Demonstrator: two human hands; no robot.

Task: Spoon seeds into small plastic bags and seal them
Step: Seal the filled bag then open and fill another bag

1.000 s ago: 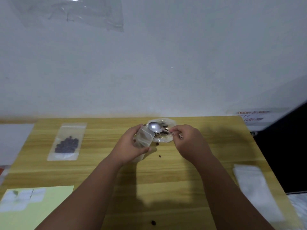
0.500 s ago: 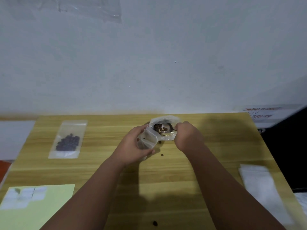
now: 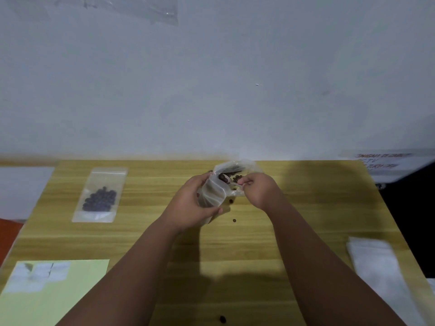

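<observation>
Near edge of the table: one stray seed. At mid-table the left hand grips a small plastic bag upright with its mouth open, while the right hand, just beside it, pinches the largely hidden spoon at that mouth. Directly behind sits the open seed supply bag; a filled bag lies flat, well apart at far left.

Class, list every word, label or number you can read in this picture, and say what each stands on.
"JANGAN DI CABUT": red handwriting, top line of the white sign at far right, behind the table; blurred, probable reading.
Two lines below it: too blurred to read.
White stickers on the yellow-green sheet: dark marks, unreadable.
Sealed seed bag: no print visible.
</observation>
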